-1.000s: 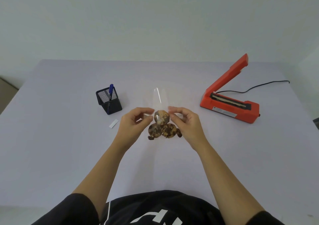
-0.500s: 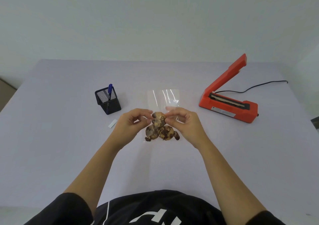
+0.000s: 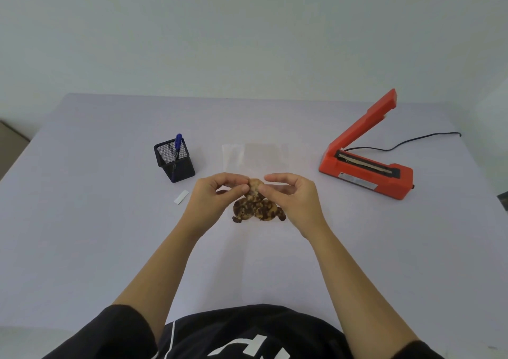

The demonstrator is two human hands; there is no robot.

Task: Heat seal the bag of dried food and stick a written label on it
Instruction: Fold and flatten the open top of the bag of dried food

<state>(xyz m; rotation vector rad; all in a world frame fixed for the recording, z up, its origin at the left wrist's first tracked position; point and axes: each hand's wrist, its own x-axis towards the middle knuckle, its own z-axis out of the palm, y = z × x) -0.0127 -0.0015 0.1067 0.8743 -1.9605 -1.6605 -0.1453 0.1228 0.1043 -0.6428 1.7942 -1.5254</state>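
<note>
A clear plastic bag [image 3: 255,158] lies flat on the table's middle, its open top end pointing away from me. Brown dried food pieces [image 3: 255,208] fill its near end. My left hand [image 3: 217,196] and my right hand [image 3: 291,196] pinch the bag from either side, just above the food. A small white label [image 3: 181,196] lies left of my left hand. The blue pen [image 3: 177,145] stands in a black mesh holder [image 3: 174,160]. The orange heat sealer [image 3: 365,166] sits at the right with its arm raised.
The sealer's black cord [image 3: 406,142] runs back toward the table's right edge. The pale table [image 3: 110,235] ends at a wall behind. The pen holder stands left of the bag, the sealer about a hand's width right of my right hand.
The bag's upper part, curled upward a second ago, has flattened out on the table. Both hands stay pinched at the bag with small finger shifts.
</note>
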